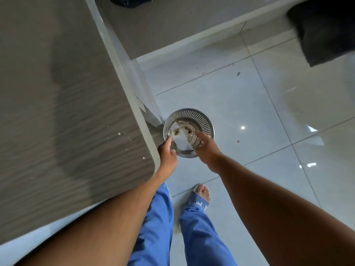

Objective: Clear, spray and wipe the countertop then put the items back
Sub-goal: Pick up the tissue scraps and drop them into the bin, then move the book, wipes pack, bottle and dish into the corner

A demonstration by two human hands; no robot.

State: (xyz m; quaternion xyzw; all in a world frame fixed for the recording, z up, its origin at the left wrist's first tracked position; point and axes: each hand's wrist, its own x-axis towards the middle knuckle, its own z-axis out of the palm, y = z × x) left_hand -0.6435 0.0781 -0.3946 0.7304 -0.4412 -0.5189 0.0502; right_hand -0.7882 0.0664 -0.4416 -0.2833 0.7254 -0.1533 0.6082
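Note:
A grey wood-grain countertop (67, 112) fills the left, with a few white crumbs near its rounded front corner. On the floor beside that corner stands a round perforated metal waste bin (201, 117). A crumpled white paper tissue (180, 140) with brown bits hangs over the bin's opening. My left hand (167, 154) pinches the tissue's left edge at the bin's rim. My right hand (206, 148) hovers over the bin's right side with fingers spread and nothing in it.
Glossy pale floor tiles (269, 112) spread to the right, with small specks of dirt. A dark block (326, 31) sits at the top right. A second grey counter (163, 22) runs along the back. My blue trousers and a sandalled foot (200, 194) are below.

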